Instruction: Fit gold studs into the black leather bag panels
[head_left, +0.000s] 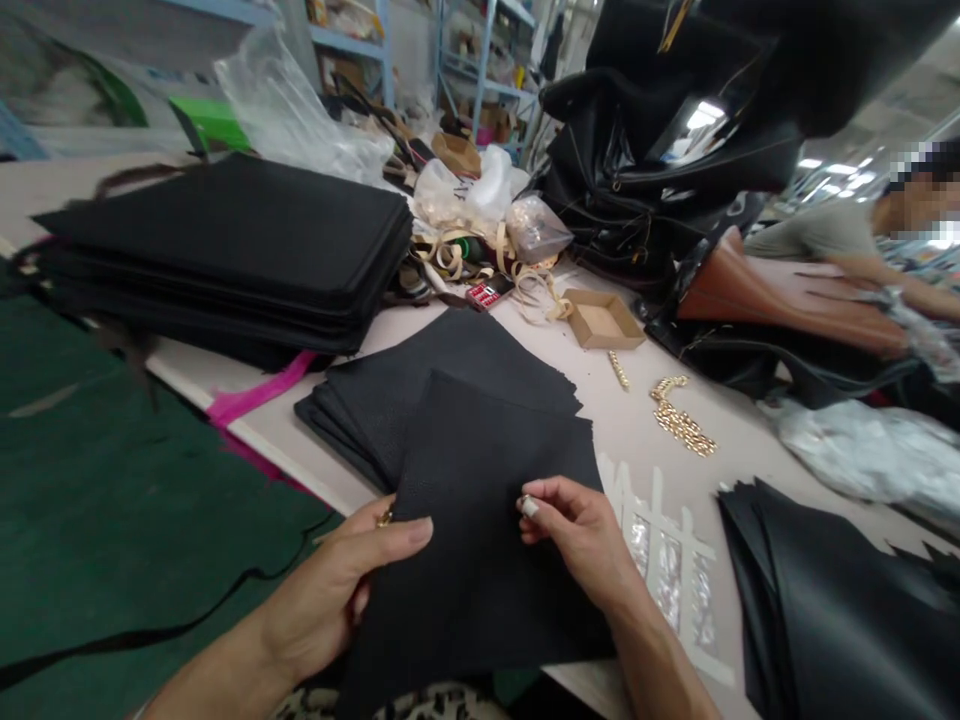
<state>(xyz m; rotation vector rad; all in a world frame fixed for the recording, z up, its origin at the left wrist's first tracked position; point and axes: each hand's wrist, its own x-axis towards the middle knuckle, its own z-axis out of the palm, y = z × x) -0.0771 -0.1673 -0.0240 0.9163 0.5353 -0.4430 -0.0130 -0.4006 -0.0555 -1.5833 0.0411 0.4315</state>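
Note:
A black leather piece [487, 560] spans the space between my hands, over the table's front edge. My left hand [337, 580] grips its left edge, thumb on top and fingers underneath. A small gold-coloured bit shows by the left index finger. Above the middle of the piece, my right hand [574, 535] is closed in a pinch on something small at the fingertips, too small to make out. Behind lies a pile of similar black pieces [450, 350], partly covered by the held one.
Thick black stack [225, 230] at left; gold chain [682, 425], cardboard tray [604, 325] and white strips [660, 540] right of centre. More black pieces [840, 600] lie at right. Black bags [652, 150] and a person [832, 235] are beyond. Pink strap [262, 390] crosses the edge.

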